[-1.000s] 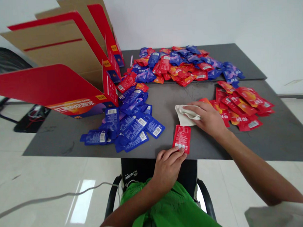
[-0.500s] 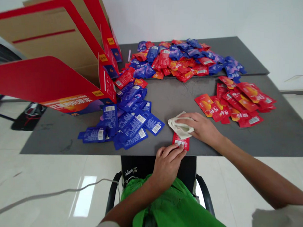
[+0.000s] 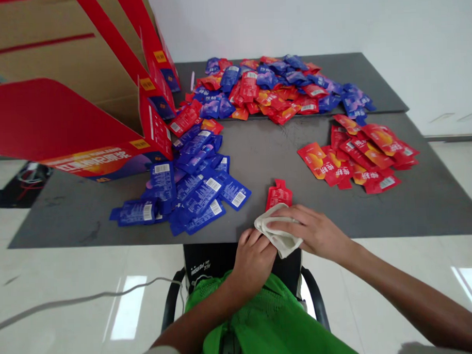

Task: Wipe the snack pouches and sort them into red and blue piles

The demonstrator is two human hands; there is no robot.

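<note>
A small red pouch [image 3: 279, 195] lies at the table's front edge with its spout pointing away from me; the white cloth covers its lower part. My right hand [image 3: 317, 231] is closed on the folded white cloth [image 3: 279, 237] and presses it over the pouch. The fingers of my left hand [image 3: 255, 259] are curled at the pouch's near end, their tips partly hidden by the cloth. To the left of my hands lies a loose pile of blue pouches [image 3: 200, 199]. A heap of red pouches [image 3: 365, 154] lies to the right.
A mixed heap of red and blue pouches [image 3: 271, 90] spreads across the back of the grey table [image 3: 254, 145]. Open red cardboard boxes [image 3: 103, 150] stand at the left. A thin pale stick [image 3: 193, 81] is beside the heap. A grey cable [image 3: 89, 297] hangs at lower left.
The cloth in my right hand has moved towards me, down the red pouch, uncovering its spout end and covering its barcode end. My left fingers have curled in more. The view has shifted slightly.
</note>
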